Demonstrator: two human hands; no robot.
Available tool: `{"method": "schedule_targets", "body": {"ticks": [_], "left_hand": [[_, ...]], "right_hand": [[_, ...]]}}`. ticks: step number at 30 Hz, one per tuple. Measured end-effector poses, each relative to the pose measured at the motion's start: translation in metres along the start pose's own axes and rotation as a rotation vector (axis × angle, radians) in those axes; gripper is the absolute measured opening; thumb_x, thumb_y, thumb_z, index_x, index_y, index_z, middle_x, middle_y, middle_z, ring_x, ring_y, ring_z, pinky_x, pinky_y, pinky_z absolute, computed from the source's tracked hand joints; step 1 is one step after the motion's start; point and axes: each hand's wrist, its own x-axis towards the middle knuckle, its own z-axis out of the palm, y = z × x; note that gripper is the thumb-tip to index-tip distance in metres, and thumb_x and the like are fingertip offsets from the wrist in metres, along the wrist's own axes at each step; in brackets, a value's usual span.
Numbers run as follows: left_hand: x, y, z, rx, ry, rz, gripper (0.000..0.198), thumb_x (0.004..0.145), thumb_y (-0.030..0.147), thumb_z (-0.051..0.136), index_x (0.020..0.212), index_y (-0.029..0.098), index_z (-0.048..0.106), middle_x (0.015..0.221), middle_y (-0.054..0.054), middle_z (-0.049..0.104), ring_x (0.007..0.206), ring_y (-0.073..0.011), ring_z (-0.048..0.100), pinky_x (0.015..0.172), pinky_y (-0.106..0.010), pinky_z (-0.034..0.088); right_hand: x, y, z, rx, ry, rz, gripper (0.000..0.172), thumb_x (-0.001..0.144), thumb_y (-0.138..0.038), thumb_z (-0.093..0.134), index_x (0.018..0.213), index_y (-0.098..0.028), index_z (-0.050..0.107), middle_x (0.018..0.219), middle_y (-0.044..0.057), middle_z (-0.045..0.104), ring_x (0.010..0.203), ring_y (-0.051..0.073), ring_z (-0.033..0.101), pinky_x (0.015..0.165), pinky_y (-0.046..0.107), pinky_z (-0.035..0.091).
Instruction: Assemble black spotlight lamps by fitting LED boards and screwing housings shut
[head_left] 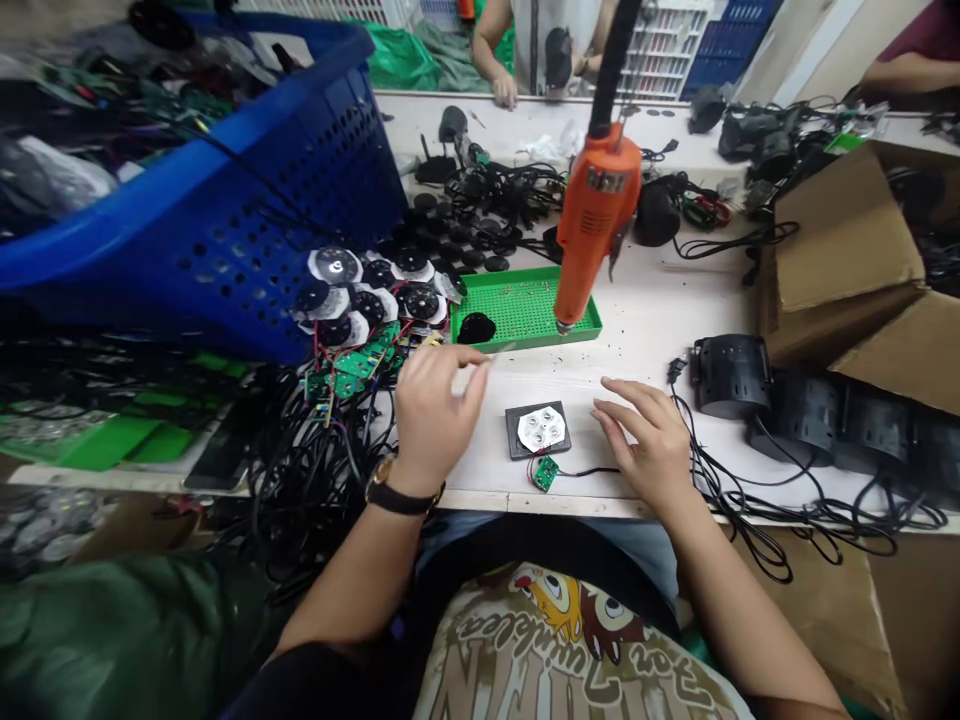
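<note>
My left hand (439,405) is beside the front left corner of a green perforated tray (525,340), with thumb and forefinger pinched together. A thin sliver shows at the fingertips, too small to name. My right hand (646,438) is held above the table with fingers apart and nothing in it. Between the hands lies a dark rectangular block (517,440) bearing a white octagonal LED plate (541,428). Red and black wires join that plate to a small green circuit board (546,473), from which a black cable runs toward my right hand. Tiny screws lie in the tray.
An orange electric screwdriver (592,225) hangs point-down over the tray. On the left are a blue basket (300,150), LED plates with black lenses (367,300) and tangled cables. Black housings (731,375) and a cardboard box (840,240) stand on the right. Another person (499,55) is across the table.
</note>
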Motion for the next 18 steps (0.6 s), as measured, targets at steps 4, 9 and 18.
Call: {"method": "schedule_targets", "body": {"ticks": [4, 9, 18], "left_hand": [[0.022, -0.030, 0.022, 0.013, 0.064, -0.323, 0.009, 0.091, 0.025, 0.070, 0.097, 0.019, 0.065, 0.087, -0.002, 0.073, 0.077, -0.0195, 0.065, 0.077, -0.035, 0.051], [0.031, -0.042, 0.035, 0.070, 0.012, -0.394, 0.031, 0.089, 0.025, 0.074, 0.116, 0.016, 0.064, 0.108, -0.010, 0.074, 0.092, -0.0243, 0.067, 0.090, -0.041, 0.053], [-0.044, 0.016, 0.007, -0.446, -0.550, -0.194, 0.042, 0.088, 0.039, 0.079, 0.125, 0.022, 0.066, 0.123, -0.009, 0.071, 0.117, -0.0253, 0.064, 0.103, -0.046, 0.053]], "right_hand": [[0.000, -0.007, 0.006, 0.109, 0.002, 0.023, 0.014, 0.095, -0.019, 0.066, 0.104, -0.027, 0.074, 0.120, 0.007, 0.077, 0.106, 0.026, 0.072, 0.093, 0.048, 0.061], [-0.005, -0.018, 0.011, 0.233, -0.058, 0.075, 0.015, 0.097, -0.021, 0.063, 0.107, -0.026, 0.074, 0.119, 0.009, 0.076, 0.108, 0.025, 0.071, 0.096, 0.047, 0.059], [-0.001, -0.014, 0.022, 0.558, -0.371, 0.215, 0.032, 0.094, -0.032, 0.069, 0.125, -0.024, 0.066, 0.129, 0.011, 0.071, 0.122, 0.026, 0.067, 0.106, 0.047, 0.056]]}}
